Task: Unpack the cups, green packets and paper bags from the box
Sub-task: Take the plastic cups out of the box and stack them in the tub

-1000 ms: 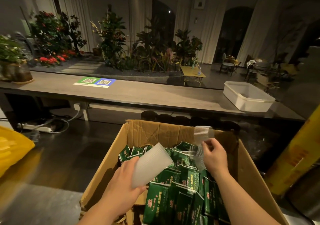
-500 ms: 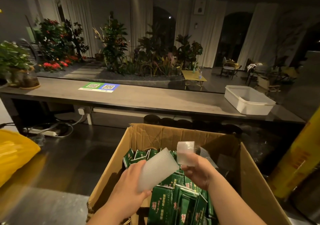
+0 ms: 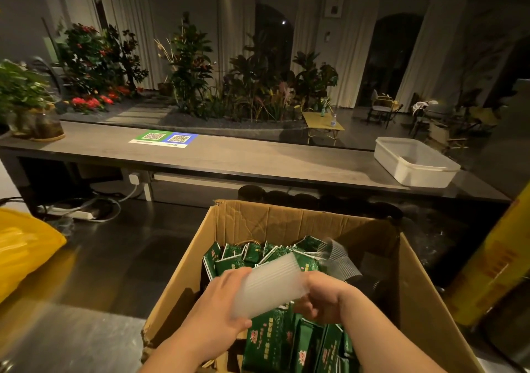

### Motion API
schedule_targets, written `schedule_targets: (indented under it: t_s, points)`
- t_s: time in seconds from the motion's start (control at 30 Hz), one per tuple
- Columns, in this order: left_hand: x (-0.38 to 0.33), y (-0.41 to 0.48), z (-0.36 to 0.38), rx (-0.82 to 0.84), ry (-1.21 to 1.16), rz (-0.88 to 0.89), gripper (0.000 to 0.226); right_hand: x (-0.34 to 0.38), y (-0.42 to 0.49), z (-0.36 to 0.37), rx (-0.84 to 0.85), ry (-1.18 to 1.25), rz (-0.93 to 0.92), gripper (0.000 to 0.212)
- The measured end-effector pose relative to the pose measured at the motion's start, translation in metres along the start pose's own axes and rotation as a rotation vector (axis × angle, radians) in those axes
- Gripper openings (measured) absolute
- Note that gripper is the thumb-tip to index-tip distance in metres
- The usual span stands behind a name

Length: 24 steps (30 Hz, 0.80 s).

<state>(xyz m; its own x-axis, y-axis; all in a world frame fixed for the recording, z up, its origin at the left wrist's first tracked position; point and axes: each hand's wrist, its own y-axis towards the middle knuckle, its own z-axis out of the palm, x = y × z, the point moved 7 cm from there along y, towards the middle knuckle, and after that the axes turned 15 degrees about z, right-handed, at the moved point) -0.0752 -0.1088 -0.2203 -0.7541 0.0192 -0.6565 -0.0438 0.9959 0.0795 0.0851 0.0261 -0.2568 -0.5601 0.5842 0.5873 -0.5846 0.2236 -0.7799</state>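
Two hands curl round the cups (image 3: 272,280): left hand (image 3: 218,306) at 8 o'clock, right hand (image 3: 324,298) at 3. We judge them light and crushable; grip the ends gently.

We see only our own two arms, bare from the fingers back to the picture's edge. Our left hand (image 3: 218,308) and its uncovered forearm come in at 7 o'clock, our right hand (image 3: 324,298) and its uncovered forearm at 5 o'clock.
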Motion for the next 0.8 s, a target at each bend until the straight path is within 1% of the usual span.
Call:
schedule_targets:
  t_s: [0.1,0.13,0.17,0.2,0.23,0.27,0.3,0.33,0.37,0.4,0.47,0.5,0.53,0.6,0.67,0.73,0.8]
  points:
    - [0.002,0.000,-0.001,-0.034,0.012,-0.033,0.084,0.005,0.001,0.001,-0.092,-0.046,-0.067,0.029]
    - [0.003,0.000,-0.002,-0.049,0.015,-0.041,0.085,0.011,0.000,-0.002,-0.122,-0.013,-0.113,0.035]
    - [0.004,0.000,-0.003,-0.066,0.018,-0.047,0.085,0.017,-0.001,-0.011,-0.192,0.060,-0.164,0.043]
    - [0.006,0.000,-0.004,-0.080,0.026,-0.057,0.086,0.021,-0.004,-0.024,-0.320,0.123,-0.229,0.044]
    - [0.008,0.000,-0.005,-0.098,0.031,-0.068,0.087,0.027,-0.010,-0.042,-0.514,0.137,-0.298,0.040]
    - [0.011,0.000,-0.006,-0.111,0.032,-0.078,0.087,0.031,-0.022,-0.060,-0.766,0.083,-0.353,0.032]
    - [0.013,0.000,-0.005,-0.116,0.030,-0.084,0.087,0.033,-0.033,-0.076,-1.003,-0.036,-0.378,0.027]
    - [0.014,0.000,-0.005,-0.119,0.030,-0.084,0.087,0.038,-0.043,-0.086,-1.168,-0.199,-0.388,0.028]
    - [0.014,0.000,-0.005,-0.117,0.031,-0.084,0.087,0.042,-0.046,-0.094,-1.266,-0.395,-0.367,0.040]
    - [0.015,0.001,-0.004,-0.114,0.034,-0.084,0.087,0.044,-0.043,-0.099,-1.286,-0.583,-0.324,0.054]
    - [0.015,0.001,-0.002,-0.112,0.037,-0.086,0.087,0.041,-0.028,-0.099,-1.210,-0.865,-0.215,0.077]
    - [0.014,0.001,-0.002,-0.111,0.039,-0.086,0.087,0.037,-0.020,-0.100,-1.166,-0.941,-0.148,0.081]
    - [0.014,0.001,-0.002,-0.110,0.039,-0.086,0.087,0.031,-0.013,-0.102,-1.143,-0.982,-0.081,0.081]
    - [0.013,0.001,-0.002,-0.114,0.034,-0.088,0.087,0.021,-0.006,-0.109,-1.166,-1.001,0.002,0.067]
    - [0.014,0.001,-0.003,-0.116,0.028,-0.089,0.086,0.018,-0.013,-0.116,-1.264,-0.966,0.008,0.054]
    - [0.014,0.000,-0.003,-0.114,0.030,-0.090,0.086,0.022,-0.025,-0.117,-1.380,-0.913,-0.079,0.040]
    - [0.015,0.000,-0.003,-0.117,0.033,-0.091,0.086,0.030,-0.039,-0.115,-1.464,-0.829,-0.220,0.027]
